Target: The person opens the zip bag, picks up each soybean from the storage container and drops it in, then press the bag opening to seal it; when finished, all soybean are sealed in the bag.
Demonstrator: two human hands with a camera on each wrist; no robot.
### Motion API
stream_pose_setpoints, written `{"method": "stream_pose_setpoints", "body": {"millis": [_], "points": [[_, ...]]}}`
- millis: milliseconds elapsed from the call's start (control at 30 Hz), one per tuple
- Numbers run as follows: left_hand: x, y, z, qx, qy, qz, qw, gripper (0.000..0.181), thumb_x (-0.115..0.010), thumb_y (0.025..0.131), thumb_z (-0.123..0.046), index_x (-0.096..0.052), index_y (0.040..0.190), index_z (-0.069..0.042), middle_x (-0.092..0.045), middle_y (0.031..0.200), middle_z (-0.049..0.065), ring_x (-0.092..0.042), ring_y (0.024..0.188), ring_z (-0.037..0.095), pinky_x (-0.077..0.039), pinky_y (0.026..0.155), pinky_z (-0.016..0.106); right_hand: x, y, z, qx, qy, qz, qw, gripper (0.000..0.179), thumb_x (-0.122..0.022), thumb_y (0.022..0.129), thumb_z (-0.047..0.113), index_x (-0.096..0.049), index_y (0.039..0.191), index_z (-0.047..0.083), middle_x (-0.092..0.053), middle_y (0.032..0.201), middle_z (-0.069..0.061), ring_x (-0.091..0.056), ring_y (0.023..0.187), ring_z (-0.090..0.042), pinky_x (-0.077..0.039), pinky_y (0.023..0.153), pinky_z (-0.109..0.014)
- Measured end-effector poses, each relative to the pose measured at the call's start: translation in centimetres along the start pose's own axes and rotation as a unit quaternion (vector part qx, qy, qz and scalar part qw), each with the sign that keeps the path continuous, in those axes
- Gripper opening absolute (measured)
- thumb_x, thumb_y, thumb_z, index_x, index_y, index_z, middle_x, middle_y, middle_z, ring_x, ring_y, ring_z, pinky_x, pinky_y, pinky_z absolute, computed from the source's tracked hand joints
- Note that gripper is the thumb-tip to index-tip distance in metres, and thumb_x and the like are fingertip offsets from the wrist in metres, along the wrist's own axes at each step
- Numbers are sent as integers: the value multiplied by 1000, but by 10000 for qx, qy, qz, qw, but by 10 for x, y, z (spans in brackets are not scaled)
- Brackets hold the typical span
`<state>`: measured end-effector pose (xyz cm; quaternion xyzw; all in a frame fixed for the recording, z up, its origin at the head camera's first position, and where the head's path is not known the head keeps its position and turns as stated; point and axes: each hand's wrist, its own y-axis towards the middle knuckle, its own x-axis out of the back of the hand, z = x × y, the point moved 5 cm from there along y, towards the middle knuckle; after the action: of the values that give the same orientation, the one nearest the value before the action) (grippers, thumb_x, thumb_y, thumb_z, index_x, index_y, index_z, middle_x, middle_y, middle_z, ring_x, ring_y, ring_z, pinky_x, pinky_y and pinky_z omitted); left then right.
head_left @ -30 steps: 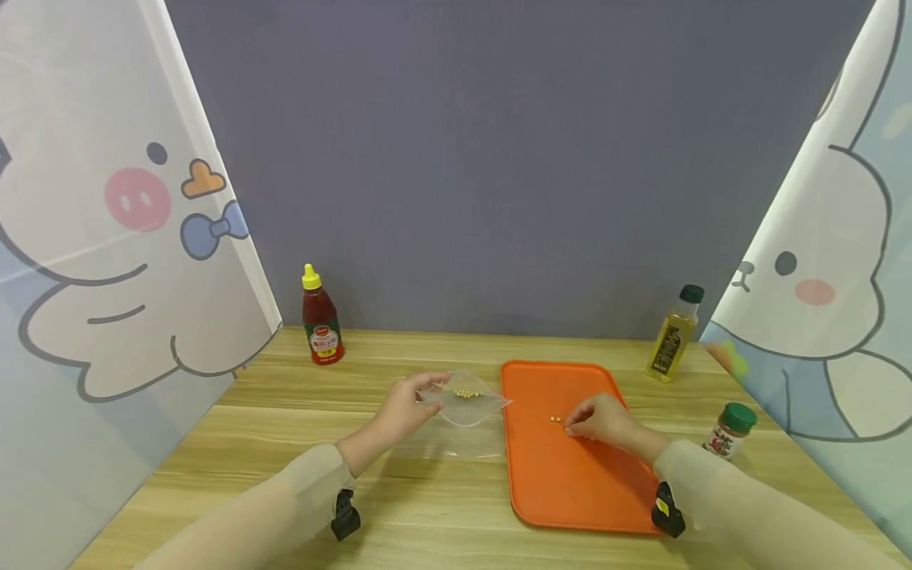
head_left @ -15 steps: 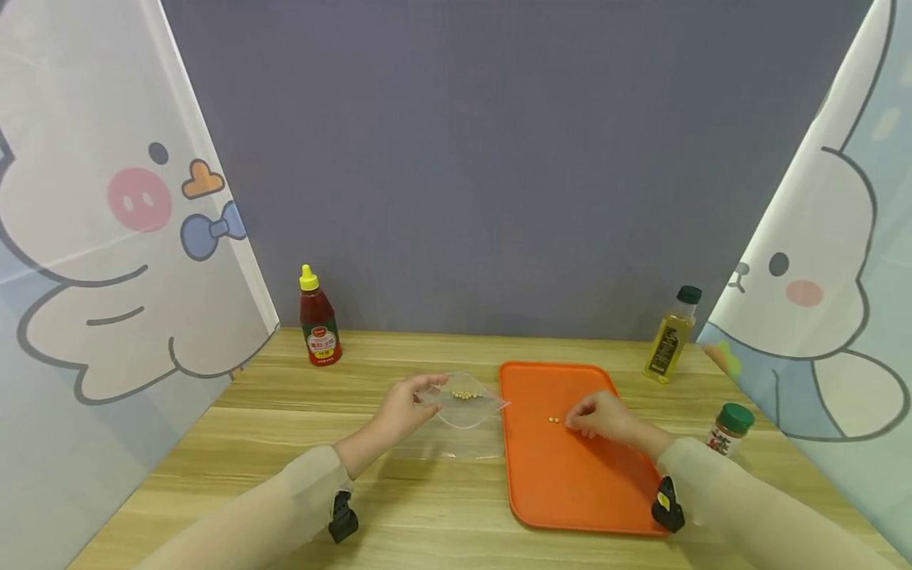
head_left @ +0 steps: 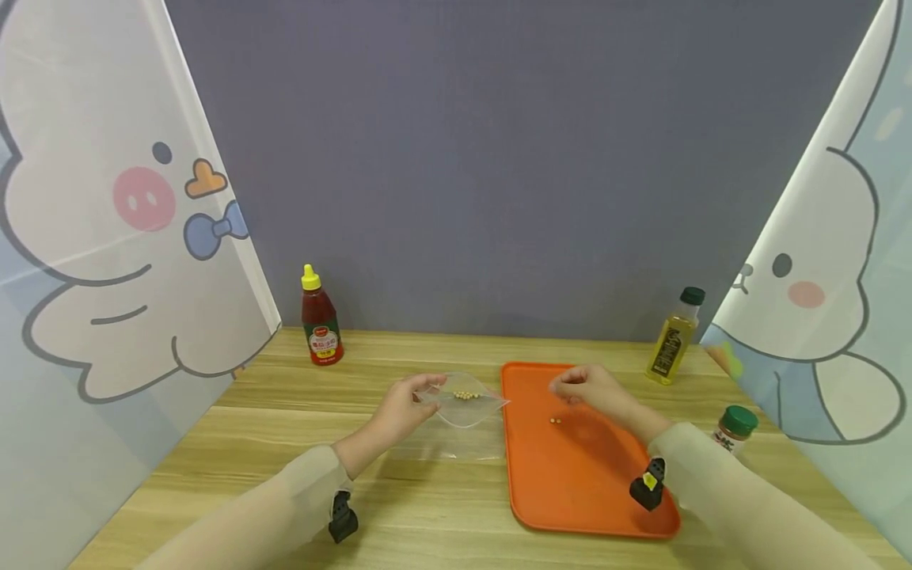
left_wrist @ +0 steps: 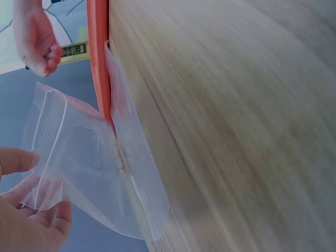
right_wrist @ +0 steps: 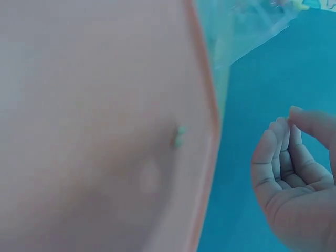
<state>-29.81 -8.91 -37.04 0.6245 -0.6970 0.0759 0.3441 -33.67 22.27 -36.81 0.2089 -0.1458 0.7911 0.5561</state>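
My left hand (head_left: 401, 408) grips the rim of a clear zip-lock bag (head_left: 463, 412), thumb and fingers on either side of its mouth, which gapes toward the right. Several pale yellow soybeans (head_left: 466, 395) lie inside the bag. Over the far part of the orange tray (head_left: 563, 491), my right hand (head_left: 597, 388) is raised with thumb and index fingertips pinched together; a soybean between them is mostly hidden. In the right wrist view those fingertips (right_wrist: 296, 111) meet at a small point. Two loose soybeans (head_left: 555, 420) lie on the tray below.
A ketchup bottle (head_left: 322, 321) stands at the back left of the wooden table (head_left: 285, 419). At the back right is an oil bottle (head_left: 674, 339), with a green-capped spice jar (head_left: 736, 427) right of the tray. A grey panel (head_left: 456, 174) closes off the back.
My right hand has lifted off the tray and moved up, away from me and slightly left, leaving two soybeans behind. The left hand and the bag have stayed in place.
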Motion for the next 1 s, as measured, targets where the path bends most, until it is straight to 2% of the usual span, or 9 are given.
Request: {"method": "stream_pose_setpoints", "body": {"millis": [100,233,433,633,767,900,1000], "points": [[-1,0,0,-28,29,36,10000,41,-70,85,0,-64,125,-9,-66,123,5,-61,107,22,-49,84,32,-4,3,11,109,91,26,9999,32,-67,92,26,-68,109,-2,-69,90,-2,-62,87,-33,-52,85,-52],[-1,1,-1,-110,90,68,9999,41,-70,85,0,-64,124,-8,-66,123,6,-62,106,24,-49,83,32,-12,7,25,197,161,32,9997,31,-69,90,26,-68,107,0,-68,85,-3,-63,80,-26,-53,83,-51],[-2,2,-3,-163,136,63,9998,41,-70,85,1,-64,124,-6,-67,122,7,-63,105,25,-50,82,33,-27,14,44,334,95,-72,9994,25,-71,89,23,-70,103,3,-68,83,0,-62,74,-17,-54,76,-39],[-3,2,-6,-151,81,85,9998,41,-70,84,2,-64,124,-7,-67,122,8,-63,105,26,-50,82,33,-46,22,63,872,85,42,9961,23,-70,89,16,-69,103,-2,-70,89,-3,-63,80,-13,-54,75,-29],[-3,3,-7,-163,36,111,9998,41,-70,84,2,-64,124,-6,-67,121,8,-63,105,25,-51,83,37,-59,27,76,1081,-50,31,9941,20,-71,88,15,-70,100,-2,-71,89,-8,-64,79,-16,-54,71,-28],[-4,4,-8,-210,42,148,9997,41,-69,85,3,-63,125,-5,-67,121,9,-63,105,26,-51,83,38,-73,32,84,1077,-283,101,9937,15,-71,88,14,-71,97,2,-71,89,-12,-65,81,-28,-54,69,-32],[-4,4,-7,-216,55,162,9996,42,-69,85,3,-63,125,-4,-67,122,9,-63,105,26,-51,83,37,-83,36,88,1089,-470,217,9927,16,-71,88,14,-72,98,2,-71,91,-16,-65,80,-29,-54,67,-33]]}}
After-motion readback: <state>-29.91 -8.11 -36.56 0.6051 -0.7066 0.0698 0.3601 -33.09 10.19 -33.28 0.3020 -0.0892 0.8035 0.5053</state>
